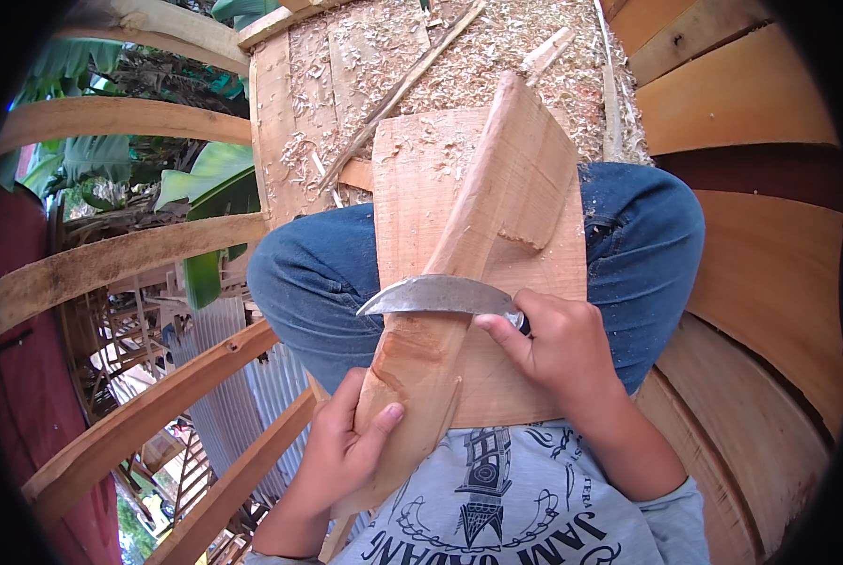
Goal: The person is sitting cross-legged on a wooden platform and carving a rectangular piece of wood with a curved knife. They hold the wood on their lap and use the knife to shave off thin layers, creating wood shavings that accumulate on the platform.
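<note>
Wood shavings (572,94) and a curved knife (435,295) show a woodworking place.

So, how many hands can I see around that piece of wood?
2: the left hand grips the wood piece near its lower end; the right hand holds the curved knife lying across it. Some fingers are hidden, but both hands show.

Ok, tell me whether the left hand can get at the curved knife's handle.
Probably not freely: the right hand is wrapped around the curved knife's handle, and the left hand holds the shaped wooden piece.
</note>
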`<state>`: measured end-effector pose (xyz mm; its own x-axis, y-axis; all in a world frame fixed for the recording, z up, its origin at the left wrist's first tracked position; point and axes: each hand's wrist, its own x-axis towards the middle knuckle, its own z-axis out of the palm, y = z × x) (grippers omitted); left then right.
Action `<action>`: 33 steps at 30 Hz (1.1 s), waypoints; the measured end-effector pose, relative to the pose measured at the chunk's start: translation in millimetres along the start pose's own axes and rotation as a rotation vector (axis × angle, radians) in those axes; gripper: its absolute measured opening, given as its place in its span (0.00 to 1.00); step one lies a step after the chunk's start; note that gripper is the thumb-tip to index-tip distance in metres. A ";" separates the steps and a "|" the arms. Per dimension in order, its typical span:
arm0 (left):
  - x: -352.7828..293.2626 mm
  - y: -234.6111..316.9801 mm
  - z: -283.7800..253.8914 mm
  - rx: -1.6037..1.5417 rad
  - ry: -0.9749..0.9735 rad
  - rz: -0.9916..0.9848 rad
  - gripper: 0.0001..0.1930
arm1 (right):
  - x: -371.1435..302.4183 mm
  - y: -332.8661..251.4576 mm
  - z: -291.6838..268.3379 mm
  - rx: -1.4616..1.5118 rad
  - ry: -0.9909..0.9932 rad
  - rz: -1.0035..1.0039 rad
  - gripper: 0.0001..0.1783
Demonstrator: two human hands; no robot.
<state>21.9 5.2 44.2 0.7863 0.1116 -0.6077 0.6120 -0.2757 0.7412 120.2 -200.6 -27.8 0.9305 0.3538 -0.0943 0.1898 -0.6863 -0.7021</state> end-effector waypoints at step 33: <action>-17.0 7.4 1.3 0.139 -0.002 -0.019 0.14 | 15.4 4.5 -12.9 -0.037 0.063 -0.097 0.26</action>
<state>12.9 0.0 59.7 0.7742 0.1161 -0.6222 0.6093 -0.4030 0.6829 139.4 -206.5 -23.3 0.9249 0.3797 0.0180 0.2901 -0.6743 -0.6791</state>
